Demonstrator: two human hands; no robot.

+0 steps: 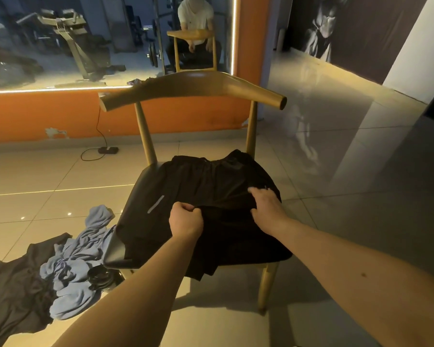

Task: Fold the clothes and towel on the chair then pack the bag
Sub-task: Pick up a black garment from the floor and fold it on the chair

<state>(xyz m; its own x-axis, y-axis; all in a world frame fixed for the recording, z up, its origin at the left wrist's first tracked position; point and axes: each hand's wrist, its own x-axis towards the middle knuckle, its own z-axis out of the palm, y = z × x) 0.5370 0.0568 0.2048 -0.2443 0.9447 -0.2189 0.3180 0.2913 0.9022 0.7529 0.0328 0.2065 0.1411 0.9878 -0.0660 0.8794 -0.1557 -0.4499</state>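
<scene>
Two bare forearms reach in from the lower edge toward the chair (193,88). The left hand (186,219) sits over the front middle of the seat, its fingers curled tight and pinching a bunch of the black shorts (211,181). The right hand (267,206) lies on the same shorts toward the seat's right side, fingers reaching forward over the cloth and the thumb tucked at a fold. I cannot tell whether it pinches the cloth or only presses it.

The shorts are spread across the seat with the waistband toward the backrest, and the near hem hangs over the front edge. A pale reflective strip shows on the leg at the left of the seat.

On the floor left of the chair lies a crumpled blue towel (73,266), partly on top of a dark garment (15,291). A small black round object (99,276) sits by the chair's front left corner. Beyond the chair stand an orange wall (48,113) and a mirror (60,41), with a black cable (98,136) on the tiles.
</scene>
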